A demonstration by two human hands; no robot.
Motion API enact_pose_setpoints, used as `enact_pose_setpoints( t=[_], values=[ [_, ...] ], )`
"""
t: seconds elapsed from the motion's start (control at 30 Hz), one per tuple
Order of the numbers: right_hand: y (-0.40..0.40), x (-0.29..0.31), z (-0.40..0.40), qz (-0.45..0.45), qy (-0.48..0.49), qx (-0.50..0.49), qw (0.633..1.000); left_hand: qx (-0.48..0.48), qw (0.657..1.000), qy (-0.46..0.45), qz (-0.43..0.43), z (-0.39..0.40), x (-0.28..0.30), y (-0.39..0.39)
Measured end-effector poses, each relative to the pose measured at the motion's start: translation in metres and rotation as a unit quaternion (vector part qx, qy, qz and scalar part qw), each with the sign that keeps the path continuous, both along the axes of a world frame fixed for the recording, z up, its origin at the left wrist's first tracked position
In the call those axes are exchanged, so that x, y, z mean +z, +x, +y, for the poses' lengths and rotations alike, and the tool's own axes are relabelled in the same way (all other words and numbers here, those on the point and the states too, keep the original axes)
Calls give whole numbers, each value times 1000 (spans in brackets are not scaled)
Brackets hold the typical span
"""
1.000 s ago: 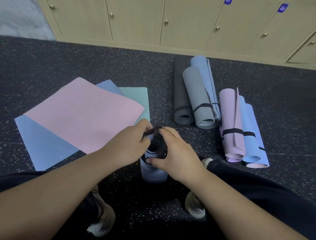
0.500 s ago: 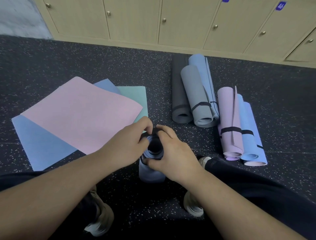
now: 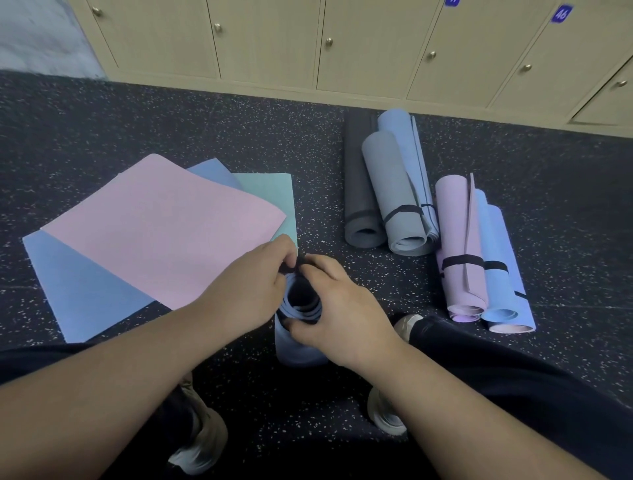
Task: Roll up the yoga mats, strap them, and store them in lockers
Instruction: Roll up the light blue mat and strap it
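strapping the rolled blue mat, lower centre of frame

i see my left hand point(image 3: 255, 286) and right hand point(image 3: 337, 308) pinching the black strap point(image 3: 297, 264) at the upright rolled blue mat point(image 3: 298, 346).

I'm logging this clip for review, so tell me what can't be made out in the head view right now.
- Black strap: mostly hidden by the left hand and right hand; how it sits on the rolled blue mat is unclear.
- Flat blue mat and teal mat: largely covered by the pink mat.
- Locker number tag: cut off by the top edge.
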State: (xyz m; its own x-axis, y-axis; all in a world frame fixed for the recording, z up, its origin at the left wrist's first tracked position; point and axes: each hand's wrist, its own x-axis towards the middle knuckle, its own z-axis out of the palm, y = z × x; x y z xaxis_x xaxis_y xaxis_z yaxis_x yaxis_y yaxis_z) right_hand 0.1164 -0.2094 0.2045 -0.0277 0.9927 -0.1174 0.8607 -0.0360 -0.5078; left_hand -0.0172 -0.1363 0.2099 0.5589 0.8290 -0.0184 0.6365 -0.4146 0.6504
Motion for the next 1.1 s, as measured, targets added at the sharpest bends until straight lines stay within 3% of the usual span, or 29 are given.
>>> enact_pose_setpoints(
  t=[0.2, 0.37, 0.47, 0.6, 0.77, 1.1],
  values=[
    [-1, -1, 0, 4, 1, 8, 1000, 21, 1000, 0, 18, -1, 0, -1],
    [0, 0, 0, -6, 3, 5, 1000, -26, 998, 42, -29, -1, 0, -1],
    [1, 2, 0, -3, 2, 11, 1000, -8, 998, 49, -47, 3, -4, -1],
    [-2, 5, -2, -4, -15, 25, 1000, 22, 998, 31, 41, 13, -15, -5],
    [5, 8, -2, -2, -22, -21, 1000, -100, 979, -59, 167, 5, -21, -4],
    [19, 3, -5, 37, -63, -45, 996, -136, 973, -117, 143, 3, -30, 1]
  ],
)
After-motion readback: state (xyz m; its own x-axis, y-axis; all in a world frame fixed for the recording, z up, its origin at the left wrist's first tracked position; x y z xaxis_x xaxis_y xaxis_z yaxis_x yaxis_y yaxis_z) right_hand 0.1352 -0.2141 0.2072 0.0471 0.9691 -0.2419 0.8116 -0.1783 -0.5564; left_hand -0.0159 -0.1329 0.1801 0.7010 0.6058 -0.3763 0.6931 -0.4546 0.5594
